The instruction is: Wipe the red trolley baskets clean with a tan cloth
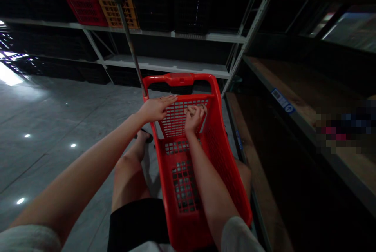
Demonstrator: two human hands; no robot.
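Note:
A red plastic shopping basket (226, 158) with mesh walls stands tilted in front of me, its handle at the far end. My left hand (155, 109) lies flat on the basket's far left rim, fingers stretched out. My right hand (194, 118) reaches inside the basket, its fingers curled against the mesh of the far wall. The basket looks empty, with the floor showing through its mesh. My bare legs and black shorts show to the left of the basket and below it.
Metal shelving (176, 64) runs across the back, with a red crate (84, 5) and an orange crate (113, 7) on an upper shelf. Wooden shelves (296, 91) line the right side. Grey tiled floor (58, 126) spreads to the left.

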